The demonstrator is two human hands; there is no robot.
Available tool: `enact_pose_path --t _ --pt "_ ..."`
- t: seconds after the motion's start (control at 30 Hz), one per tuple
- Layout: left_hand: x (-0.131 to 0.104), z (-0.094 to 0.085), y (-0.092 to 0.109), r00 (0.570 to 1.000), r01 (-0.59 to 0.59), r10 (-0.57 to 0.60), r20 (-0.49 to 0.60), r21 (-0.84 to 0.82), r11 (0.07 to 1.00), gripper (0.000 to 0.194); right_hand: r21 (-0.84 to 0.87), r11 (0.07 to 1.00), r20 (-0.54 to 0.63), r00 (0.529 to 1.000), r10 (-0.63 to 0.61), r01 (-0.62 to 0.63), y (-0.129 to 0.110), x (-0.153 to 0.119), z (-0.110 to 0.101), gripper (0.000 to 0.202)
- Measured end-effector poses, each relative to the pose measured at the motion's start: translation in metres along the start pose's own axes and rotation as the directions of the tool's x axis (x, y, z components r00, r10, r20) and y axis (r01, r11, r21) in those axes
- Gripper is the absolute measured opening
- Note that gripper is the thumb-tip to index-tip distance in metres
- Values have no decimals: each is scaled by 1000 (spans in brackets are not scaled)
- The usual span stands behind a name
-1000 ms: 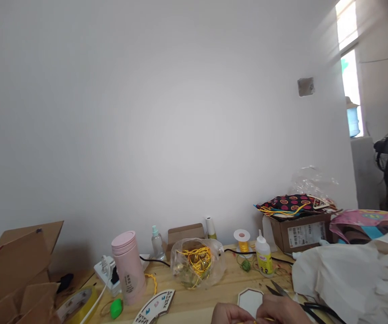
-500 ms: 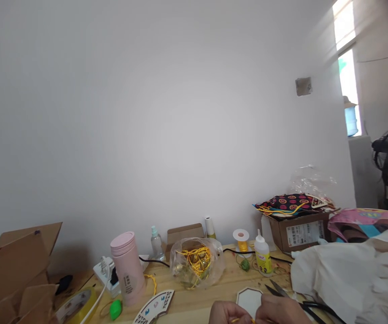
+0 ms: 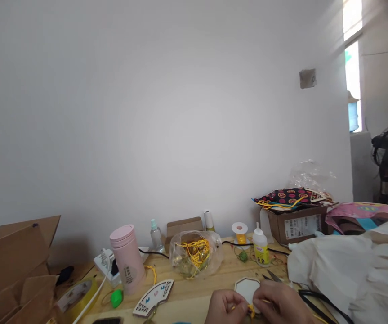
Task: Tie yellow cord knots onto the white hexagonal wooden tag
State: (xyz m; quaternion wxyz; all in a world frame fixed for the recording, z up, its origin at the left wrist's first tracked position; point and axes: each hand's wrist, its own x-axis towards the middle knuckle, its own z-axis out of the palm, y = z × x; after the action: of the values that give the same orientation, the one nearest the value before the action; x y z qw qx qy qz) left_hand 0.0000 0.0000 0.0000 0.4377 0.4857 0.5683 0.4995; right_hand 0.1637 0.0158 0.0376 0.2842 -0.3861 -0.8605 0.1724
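My left hand (image 3: 226, 308) is closed in a pinch on a yellow cord (image 3: 251, 310) at the bottom of the view. Close beside it, my right hand (image 3: 281, 302) also pinches the cord, which looks knotted or looped between the fingertips. Just behind the fingers lies a white octagonal piece with a brown rim (image 3: 247, 288), partly covered by both hands. Black-handled scissors (image 3: 310, 300) lie to the right, partly behind my right hand. Leftward on the table rests a fan-shaped cutout piece (image 3: 154, 297).
A clear bag of yellow cord (image 3: 195, 254), a spool (image 3: 240, 231) and a glue bottle (image 3: 260, 247) stand behind my hands. A pink tumbler (image 3: 128, 261) is at left, near a tape roll (image 3: 79, 299). White cloth (image 3: 345, 265) and a filled carton (image 3: 296, 225) occupy the right.
The view has tilted down slightly, so more of both hands and the table's near part shows. The hands stay together, and a yellow cord bunch is now visible between them.
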Motion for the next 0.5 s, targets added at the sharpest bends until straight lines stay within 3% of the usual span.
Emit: enact_pose_path --t 0.17,0.27,0.5 --pt "-9 -2 18 992 38 -41 121 31 999 27 98 994 -27 998 55 -52 -7 -3 -4 23" --pt "-13 -3 24 994 37 -41 105 37 999 26 99 994 -9 999 47 -46 -8 -5 -3 24" --pt "-15 1 28 991 104 -112 70 106 989 20 -116 975 18 982 -187 188 -9 -10 -1 29"
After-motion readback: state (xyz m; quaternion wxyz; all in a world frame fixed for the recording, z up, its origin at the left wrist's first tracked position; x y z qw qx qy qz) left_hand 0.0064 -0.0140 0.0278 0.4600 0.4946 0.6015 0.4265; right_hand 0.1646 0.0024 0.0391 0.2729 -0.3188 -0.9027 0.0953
